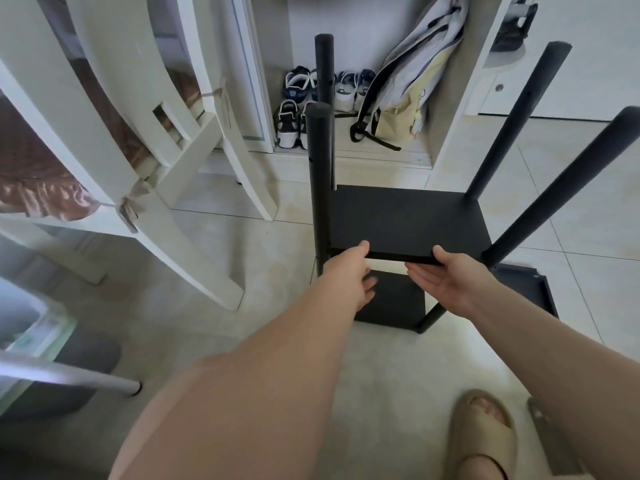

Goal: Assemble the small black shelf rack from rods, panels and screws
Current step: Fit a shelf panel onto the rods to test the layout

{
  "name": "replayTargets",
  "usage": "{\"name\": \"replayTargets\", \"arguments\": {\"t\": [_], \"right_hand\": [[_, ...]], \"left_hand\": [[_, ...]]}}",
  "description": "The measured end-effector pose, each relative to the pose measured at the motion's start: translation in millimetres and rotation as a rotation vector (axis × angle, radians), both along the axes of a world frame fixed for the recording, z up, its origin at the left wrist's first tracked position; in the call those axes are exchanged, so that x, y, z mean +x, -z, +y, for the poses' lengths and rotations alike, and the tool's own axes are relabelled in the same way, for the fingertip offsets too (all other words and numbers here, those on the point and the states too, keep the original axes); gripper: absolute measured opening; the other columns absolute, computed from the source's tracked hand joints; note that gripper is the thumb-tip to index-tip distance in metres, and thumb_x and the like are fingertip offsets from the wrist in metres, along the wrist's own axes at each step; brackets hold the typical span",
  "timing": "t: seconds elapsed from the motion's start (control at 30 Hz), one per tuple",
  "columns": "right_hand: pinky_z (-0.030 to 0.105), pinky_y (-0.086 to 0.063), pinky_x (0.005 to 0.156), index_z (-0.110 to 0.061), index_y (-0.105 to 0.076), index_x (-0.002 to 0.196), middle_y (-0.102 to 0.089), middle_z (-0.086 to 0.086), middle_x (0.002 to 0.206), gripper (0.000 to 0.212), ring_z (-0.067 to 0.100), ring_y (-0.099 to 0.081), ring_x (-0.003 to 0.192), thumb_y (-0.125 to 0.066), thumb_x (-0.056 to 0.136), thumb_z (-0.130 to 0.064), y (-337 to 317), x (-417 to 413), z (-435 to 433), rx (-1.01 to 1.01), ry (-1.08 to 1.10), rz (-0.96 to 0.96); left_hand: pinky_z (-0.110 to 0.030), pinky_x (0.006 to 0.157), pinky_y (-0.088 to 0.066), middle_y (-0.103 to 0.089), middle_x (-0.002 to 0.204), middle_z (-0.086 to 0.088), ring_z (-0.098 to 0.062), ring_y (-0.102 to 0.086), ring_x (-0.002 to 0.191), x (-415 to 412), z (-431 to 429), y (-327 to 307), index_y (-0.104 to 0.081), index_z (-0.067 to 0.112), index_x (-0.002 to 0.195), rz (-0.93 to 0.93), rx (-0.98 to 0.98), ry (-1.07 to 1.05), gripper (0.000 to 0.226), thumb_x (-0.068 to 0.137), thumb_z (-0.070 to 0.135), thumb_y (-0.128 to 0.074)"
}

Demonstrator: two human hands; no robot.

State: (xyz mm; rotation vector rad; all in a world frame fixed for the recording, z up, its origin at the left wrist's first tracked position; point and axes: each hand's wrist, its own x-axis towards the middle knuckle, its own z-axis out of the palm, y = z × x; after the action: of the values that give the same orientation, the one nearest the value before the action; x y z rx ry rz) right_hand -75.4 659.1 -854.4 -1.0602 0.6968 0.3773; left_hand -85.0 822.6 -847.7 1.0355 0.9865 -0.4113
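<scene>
The shelf rack (415, 209) stands on the tiled floor (277, 323) just ahead of us, its four rods (318, 181) upright and splaying outward in the wide lens. Between them sits the upper panel (388, 233), roughly level, and we hold it by its near edge. Both arms reach forward and down, nearly straight. The left hand (349, 271) pinches the edge near the left rod, thumb lying on top and fingers tucked beneath. The right hand (446, 275) is turned palm up, thumb over the edge and fingers stretched flat under it, pointing left. Below our hands lies the lower panel (394, 299). Another black panel (530, 289) lies on the floor to the right, behind the near right rod.
</scene>
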Motion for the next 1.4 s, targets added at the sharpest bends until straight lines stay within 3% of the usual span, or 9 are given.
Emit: {"name": "replayTargets", "arguments": {"t": [0.1,0.17,0.3,0.5,0.87,1.03,1.17,1.23,1.4], "right_hand": [[0.041,-0.06,0.068,0.002,-0.054,0.131,-0.072,0.024,0.111,0.029,0.033,-0.076,0.091,-0.053,0.105,-0.011,2.0,0.8,-0.8,-0.017,0.0,0.009],[0.042,-0.06,0.069,0.002,-0.053,0.13,-0.072,0.025,0.11,0.028,0.033,-0.075,0.09,-0.053,0.105,-0.01,2.8,1.7,-0.4,-0.021,-0.004,0.006],[0.044,-0.059,0.072,0.001,-0.052,0.132,-0.07,0.025,0.112,0.029,0.035,-0.073,0.096,-0.052,0.105,-0.009,4.0,2.4,2.0,-0.02,-0.01,0.011],[0.046,-0.059,0.07,0.0,-0.052,0.131,-0.07,0.025,0.11,0.028,0.035,-0.074,0.095,-0.052,0.105,-0.009,7.9,2.2,2.8,-0.005,-0.005,0.045],[0.042,-0.062,0.061,0.001,-0.055,0.13,-0.075,0.023,0.102,0.035,0.03,-0.077,0.083,-0.055,0.105,-0.023,-3.4,12.1,-5.6,-0.055,-0.131,0.082],[0.044,-0.06,0.076,-0.004,-0.05,0.122,-0.073,0.018,0.103,0.039,0.029,-0.075,0.088,-0.059,0.102,-0.037,-18.1,9.0,-11.2,-0.392,-0.333,0.048],[0.045,-0.058,0.088,-0.001,-0.065,0.117,-0.072,0.011,0.103,0.041,0.02,-0.068,0.093,-0.056,0.099,-0.037,-47.6,1.8,-16.8,-0.904,-0.411,-0.251],[0.029,-0.05,0.084,-0.013,-0.067,0.119,-0.07,-0.003,0.108,0.032,0.012,-0.062,0.1,-0.055,0.1,-0.036,-68.9,-6.2,-21.9,-1.106,-0.404,-0.47],[0.016,-0.043,0.085,-0.024,-0.065,0.127,-0.064,-0.018,0.117,0.026,0.001,-0.059,0.105,-0.057,0.102,-0.022,-102.3,-38.4,-36.1,-1.224,-0.266,-0.935]], "left_hand": [[-0.052,0.1,-0.048,-0.052,0.134,-0.007,-0.035,-0.054,0.121,2.8,27.7,17.1,-0.036,0.018,0.138,0.095,0.393,0.019,0.101,0.06,0.06,-0.084],[-0.05,0.104,-0.045,-0.045,0.144,-0.005,-0.034,-0.047,0.13,8.6,44.9,28.1,-0.023,0.025,0.147,-0.053,0.703,0.225,0.11,0.062,0.066,-0.079],[-0.028,0.087,-0.045,-0.058,0.129,0.008,-0.02,-0.056,0.121,20.8,58.4,37.3,-0.041,0.028,0.139,-0.382,0.546,0.317,0.077,0.077,0.061,-0.073],[-0.02,0.075,-0.04,-0.059,0.101,0.018,-0.006,-0.055,0.093,31.6,49.8,45.2,-0.049,0.038,0.112,-0.49,0.595,0.176,0.026,0.091,0.04,-0.065],[-0.018,0.057,-0.038,-0.059,0.096,0.006,-0.01,-0.057,0.079,43.8,40.7,23.4,-0.053,0.024,0.114,-0.51,0.678,0.087,0.021,0.095,0.03,-0.06],[-0.02,0.055,-0.038,-0.057,0.086,0.004,-0.009,-0.056,0.071,52.3,44.7,-5.9,-0.057,0.017,0.116,-0.576,0.791,0.096,0.022,0.095,0.025,-0.058],[-0.024,0.06,-0.047,-0.055,0.086,0.009,-0.009,-0.057,0.074,55.5,41.6,-23.4,-0.053,0.024,0.114,-0.66,0.922,0.137,0.018,0.096,0.023,-0.057],[-0.035,0.073,-0.056,-0.056,0.087,0.009,-0.015,-0.06,0.08,57.3,35.7,-31.4,-0.052,0.024,0.114,-0.695,0.991,0.174,0.019,0.096,0.021,-0.058],[-0.052,0.097,-0.05,-0.067,0.112,-0.011,-0.033,-0.062,0.108,60.6,12.0,-39.4,-0.046,0.013,0.141,-0.717,1.253,0.357,0.049,0.094,0.014,-0.06]]}}
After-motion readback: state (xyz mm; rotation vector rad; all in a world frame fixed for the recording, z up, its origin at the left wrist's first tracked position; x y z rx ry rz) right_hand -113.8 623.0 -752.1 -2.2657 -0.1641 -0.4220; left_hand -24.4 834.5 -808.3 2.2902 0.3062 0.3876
